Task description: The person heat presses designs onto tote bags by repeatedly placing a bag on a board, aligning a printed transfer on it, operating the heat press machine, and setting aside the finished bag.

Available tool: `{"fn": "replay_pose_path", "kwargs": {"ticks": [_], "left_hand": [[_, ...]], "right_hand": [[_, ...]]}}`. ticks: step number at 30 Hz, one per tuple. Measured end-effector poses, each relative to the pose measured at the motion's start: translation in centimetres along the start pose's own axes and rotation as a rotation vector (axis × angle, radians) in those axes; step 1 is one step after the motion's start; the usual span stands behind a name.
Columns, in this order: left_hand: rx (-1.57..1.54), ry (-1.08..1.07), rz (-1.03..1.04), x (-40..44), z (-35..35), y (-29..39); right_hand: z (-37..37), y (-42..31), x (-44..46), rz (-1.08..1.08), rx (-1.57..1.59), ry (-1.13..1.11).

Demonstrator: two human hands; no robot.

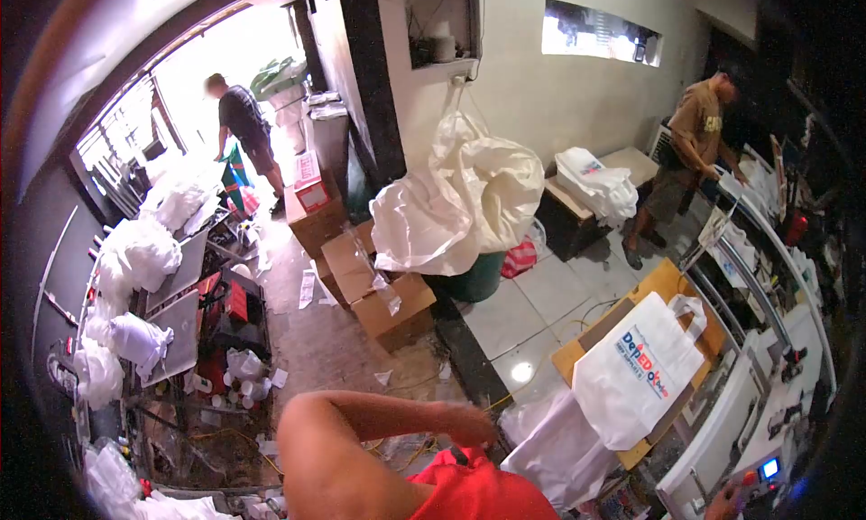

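My left hand [467, 424] is bent in front of my red shirt [483, 488], close to a hanging white cloth bag [564, 443]. Its fingers are blurred, so their pose is unclear. At the bottom right edge, my right hand [724, 500] is beside a control box [769, 470] with a small lit blue screen; its fingers are mostly hidden. Between the hands, a white tote bag [639, 368] with blue and red print lies flat on a wooden board [570, 356], its handles toward the far right.
Large white sacks [469, 195] bulge over a green bin [476, 278]. Cardboard boxes [379, 290] stand to their left. One person [245, 128] is near the bright doorway, another [699, 123] by machinery. White bundles [135, 258] line the left side; a bench [622, 173] holds more bags.
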State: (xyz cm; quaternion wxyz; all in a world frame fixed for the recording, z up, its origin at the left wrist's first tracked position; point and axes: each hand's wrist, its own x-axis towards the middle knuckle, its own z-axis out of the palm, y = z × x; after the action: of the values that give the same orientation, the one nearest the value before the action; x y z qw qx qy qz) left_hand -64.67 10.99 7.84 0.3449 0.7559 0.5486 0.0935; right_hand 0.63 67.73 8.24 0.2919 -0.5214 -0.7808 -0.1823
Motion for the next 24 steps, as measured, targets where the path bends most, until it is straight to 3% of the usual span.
{"fn": "replay_pose_path", "kwargs": {"ticks": [1,2,3,4,5,7,8,9,10,11,12,13,16,20,24], "left_hand": [[0.237,0.043,0.031,2.2,0.0,-1.6],[0.24,0.038,0.036,3.5,-2.1,-0.3],[0.121,0.042,-0.135,4.1,-6.0,2.4],[0.0,0.036,-0.298,4.4,-8.8,3.9],[-0.002,-0.002,-0.266,4.7,-9.9,4.0],[-0.144,0.163,-0.289,6.2,-10.0,4.7],[-0.151,0.192,-0.225,8.3,-4.9,-0.4],[-0.16,0.224,-0.155,10.4,0.2,-5.3],[-0.125,0.212,-0.17,10.5,1.1,-5.2],[-0.084,0.223,-0.194,10.6,1.6,-4.5],[-0.119,0.184,-0.257,10.5,0.9,-2.5],[-0.152,0.154,-0.336,9.7,0.6,-0.9],[-0.179,0.174,-0.169,9.9,6.6,-2.9],[-0.256,0.178,-0.171,10.2,2.6,2.2],[-0.415,0.317,-0.259,11.7,-6.9,8.6]], "right_hand": [[-2.3,-3.2,0.2,-0.008,0.058,-0.033],[-7.0,-9.9,1.2,-0.041,0.145,-0.013],[-11.3,-16.4,2.1,-0.075,0.248,0.009],[-7.8,-13.3,1.9,0.046,0.32,-0.222],[-4.6,-11.2,0.0,0.19,0.378,-0.453],[-2.4,-13.3,-1.8,0.234,0.592,-0.359],[-1.4,-14.8,-2.5,0.25,0.699,-0.31],[-9.0,-23.6,0.8,0.137,0.504,-0.44],[-10.2,-27.4,1.7,0.231,0.523,-0.347],[-11.8,-29.4,2.3,0.075,0.355,-0.266],[-10.9,-30.1,2.6,0.038,0.478,-0.227],[-10.6,-31.3,2.6,-0.051,0.4,-0.23],[-10.5,-34.8,3.0,-0.137,0.455,-0.196],[-10.7,-39.3,3.8,-0.25,0.455,-0.142],[-11.1,-42.8,4.7,-0.233,0.523,-0.289]]}}
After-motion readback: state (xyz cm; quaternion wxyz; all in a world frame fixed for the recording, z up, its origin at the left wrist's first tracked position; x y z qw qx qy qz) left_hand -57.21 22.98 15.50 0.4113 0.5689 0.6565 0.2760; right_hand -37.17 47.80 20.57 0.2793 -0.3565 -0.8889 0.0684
